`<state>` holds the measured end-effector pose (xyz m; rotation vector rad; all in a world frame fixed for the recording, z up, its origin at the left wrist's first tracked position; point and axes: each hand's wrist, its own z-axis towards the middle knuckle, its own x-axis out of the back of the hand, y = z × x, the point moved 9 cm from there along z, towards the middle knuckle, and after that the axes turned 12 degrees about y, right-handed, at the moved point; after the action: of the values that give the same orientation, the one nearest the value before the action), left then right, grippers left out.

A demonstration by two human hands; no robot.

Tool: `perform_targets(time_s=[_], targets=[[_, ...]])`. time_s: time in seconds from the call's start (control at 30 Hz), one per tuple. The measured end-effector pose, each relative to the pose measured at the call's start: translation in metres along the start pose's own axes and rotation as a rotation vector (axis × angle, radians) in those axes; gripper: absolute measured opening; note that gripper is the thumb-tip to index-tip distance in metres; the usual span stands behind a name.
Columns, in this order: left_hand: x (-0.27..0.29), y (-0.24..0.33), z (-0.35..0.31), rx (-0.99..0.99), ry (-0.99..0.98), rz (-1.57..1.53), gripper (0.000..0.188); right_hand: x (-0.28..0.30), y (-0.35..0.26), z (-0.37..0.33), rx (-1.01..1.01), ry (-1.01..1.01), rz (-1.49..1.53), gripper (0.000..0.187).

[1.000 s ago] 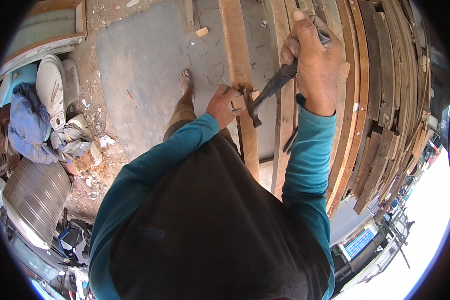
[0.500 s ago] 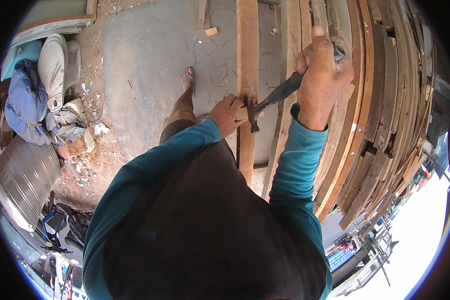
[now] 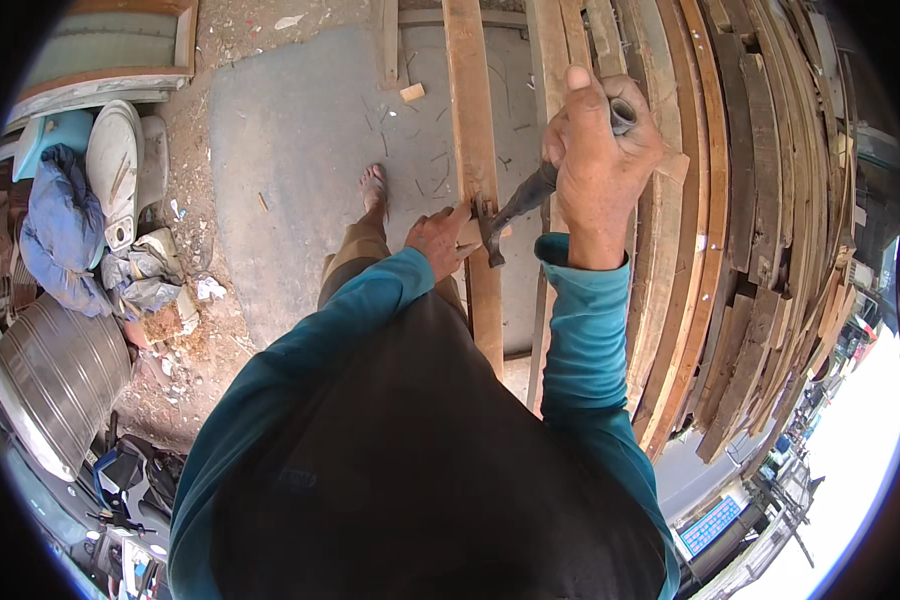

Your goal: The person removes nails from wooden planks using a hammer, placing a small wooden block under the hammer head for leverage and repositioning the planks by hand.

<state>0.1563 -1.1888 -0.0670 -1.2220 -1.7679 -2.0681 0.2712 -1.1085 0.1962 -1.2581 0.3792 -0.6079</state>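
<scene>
My right hand [image 3: 602,170] is wrapped around the dark grip of a claw hammer [image 3: 520,205]; the open round end of the handle shows above my fist. The hammer's head rests on a long wooden plank [image 3: 472,110] lying lengthwise in front of me. At the plank's left edge, my left hand [image 3: 438,240] is closed on a small wooden block [image 3: 469,234] right beside the hammer head. Part of the block is hidden by my fingers and the hammer. Whether a nail sits under the head cannot be made out.
Stacked timber [image 3: 760,220] fills the right side. Bent nails are strewn over a grey floor sheet [image 3: 290,150], with a wood offcut [image 3: 412,92] near the top. To the left are a blue cloth bundle [image 3: 62,230], a toilet seat [image 3: 113,165] and a ribbed metal drum [image 3: 62,345].
My right hand and the hammer handle have shifted left and slightly down in the picture. The hammer head stays at the plank beside my left hand. The whole view has shifted a little.
</scene>
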Motion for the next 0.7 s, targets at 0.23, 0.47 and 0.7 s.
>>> perform_targets(time_s=[0.23,0.47,0.7], targets=[[-0.016,0.000,-0.040,0.052,0.041,0.044,0.058,0.034,-0.028,-0.045,0.036,-0.006,0.014,0.034],[0.010,0.007,-0.032,0.145,-0.014,0.000,0.055,0.000,-0.046,-0.033,0.217,-0.167,-0.209,0.031],[-0.016,-0.004,-0.041,0.013,-0.090,0.077,0.057,0.040,-0.036,-0.082,0.016,0.052,-0.106,0.035]])
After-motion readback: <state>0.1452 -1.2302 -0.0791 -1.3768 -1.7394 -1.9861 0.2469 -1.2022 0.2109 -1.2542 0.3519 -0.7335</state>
